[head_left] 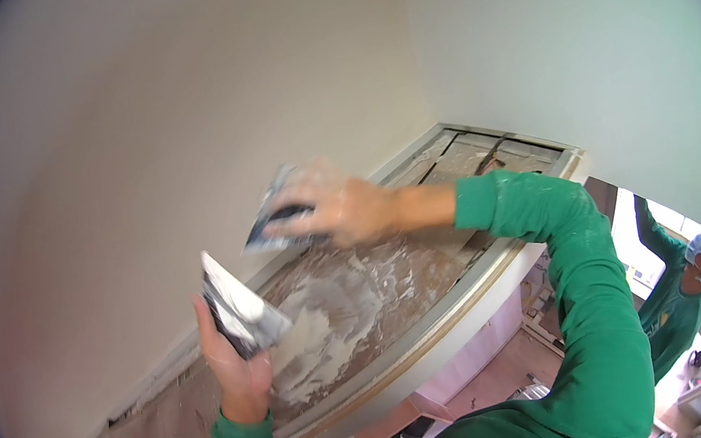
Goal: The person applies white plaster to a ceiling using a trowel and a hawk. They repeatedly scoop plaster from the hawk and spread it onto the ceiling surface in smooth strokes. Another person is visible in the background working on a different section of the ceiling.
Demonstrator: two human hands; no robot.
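In the head view, the left grip point(242, 373) is closed around a flat scraper point(242, 306), with the thumb along its outer side and the palm under it. The blade rises above the hand, is tilted to the right, and has white paste on its face. The right grip point(345, 211) pinches a second scraper point(263, 231), with bent fingers over its dark part; this hand is blurred, so the exact place of each fingertip I cannot tell. Its blade points to the left and down, toward the first scraper, and the two blades are near but apart.

White paste point(313, 336) lies below and between the hands, spread in uneven strokes on a long brown panel point(166, 433). In the picture, the right grip overlaps the far edge of the panel; its height above the surface I cannot tell. The left grip is in front of the panel, toward its left part.

The pale near edge point(444, 313) runs under the right forearm, and beyond it the view drops to a lower area. Behind the far edge stands the left wall point(215, 86), which limits the room there; the right wall point(576, 35) rises past the far end. To the right of the paste, the panel stretches on beneath the forearm.
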